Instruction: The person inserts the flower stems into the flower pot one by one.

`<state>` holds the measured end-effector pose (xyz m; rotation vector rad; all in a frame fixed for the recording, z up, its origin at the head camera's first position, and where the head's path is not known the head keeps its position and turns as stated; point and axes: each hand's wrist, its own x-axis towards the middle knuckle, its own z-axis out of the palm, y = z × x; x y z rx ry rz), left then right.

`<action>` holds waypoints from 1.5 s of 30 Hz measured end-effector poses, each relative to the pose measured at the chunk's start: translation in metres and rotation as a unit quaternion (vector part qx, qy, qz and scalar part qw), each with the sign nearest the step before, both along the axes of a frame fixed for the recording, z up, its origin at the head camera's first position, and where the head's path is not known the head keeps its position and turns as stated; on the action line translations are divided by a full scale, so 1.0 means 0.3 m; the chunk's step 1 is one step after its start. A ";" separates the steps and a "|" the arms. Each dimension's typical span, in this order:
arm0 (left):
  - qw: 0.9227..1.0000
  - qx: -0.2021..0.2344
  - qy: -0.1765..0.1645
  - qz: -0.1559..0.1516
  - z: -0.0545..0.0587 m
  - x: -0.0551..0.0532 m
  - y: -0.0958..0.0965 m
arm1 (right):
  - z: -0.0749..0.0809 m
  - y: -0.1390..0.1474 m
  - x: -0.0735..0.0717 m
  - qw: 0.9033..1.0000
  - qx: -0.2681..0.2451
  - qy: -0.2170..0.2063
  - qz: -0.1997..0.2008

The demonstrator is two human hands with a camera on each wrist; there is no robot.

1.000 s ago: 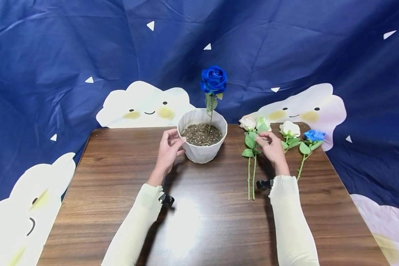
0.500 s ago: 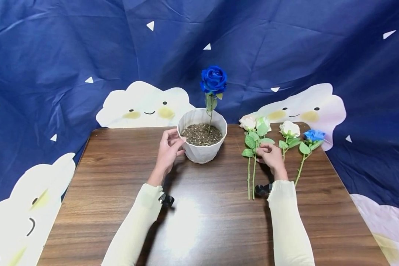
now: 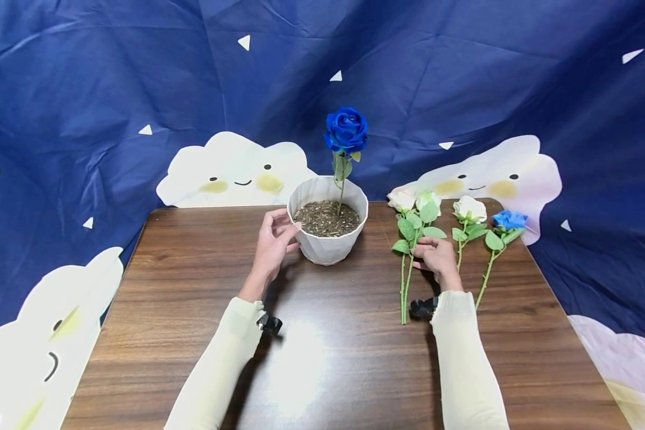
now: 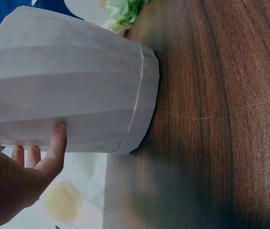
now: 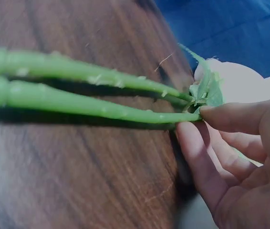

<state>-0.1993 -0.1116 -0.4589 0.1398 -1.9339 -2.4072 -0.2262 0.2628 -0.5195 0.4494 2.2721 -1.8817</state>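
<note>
A white faceted flowerpot [image 3: 326, 249] holds dark soil, with a deep-blue rose [image 3: 346, 130] standing upright in it. My left hand [image 3: 270, 246] holds the pot's left side, thumb near the rim and fingers against the outer wall [image 4: 63, 100]. To the right, two roses lie side by side, one pale pink [image 3: 401, 199] and one greenish white [image 3: 427, 202]. My right hand [image 3: 434, 257] pinches the greenish-white rose's stem [image 5: 125, 112] between thumb and forefinger, just below its leaves. The lower stems of both roses lie almost together.
Another white rose [image 3: 470, 209] and a lighter blue rose [image 3: 509, 220] lie right of my right hand. The brown wooden table [image 3: 355, 370] ends at the back against a dark-blue cloth [image 3: 279, 77] printed with clouds.
My right hand has slid down along the greenish-white rose, from its leaves to the stem, and now pinches it. That stem's lower end has shifted left. My left hand stays at the pot.
</note>
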 end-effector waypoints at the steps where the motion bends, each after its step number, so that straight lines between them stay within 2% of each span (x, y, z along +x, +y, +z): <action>1: 1.000 0.000 0.001 -0.001 0.000 0.000 0.000 | 0.001 0.002 0.000 1.000 -0.010 -0.002 -0.003; 6: 1.000 0.002 0.000 -0.002 -0.002 -0.001 0.001 | 0.020 0.001 0.001 0.999 -0.051 -0.003 -0.013; 15: 1.000 0.006 0.006 0.001 -0.005 -0.002 -0.001 | 0.090 -0.003 0.004 0.995 -0.092 0.028 -0.039; 23: 1.000 0.003 0.010 0.000 -0.004 -0.001 -0.003 | 0.156 -0.027 0.004 0.982 -0.151 0.075 -0.085; 32: 1.000 0.005 0.008 -0.001 -0.006 0.000 -0.004 | 0.222 -0.053 0.006 0.974 -0.151 0.122 -0.113; 45: 1.000 0.004 0.008 -0.003 -0.005 -0.003 -0.004 | 0.309 -0.093 0.006 0.958 -0.197 0.159 -0.136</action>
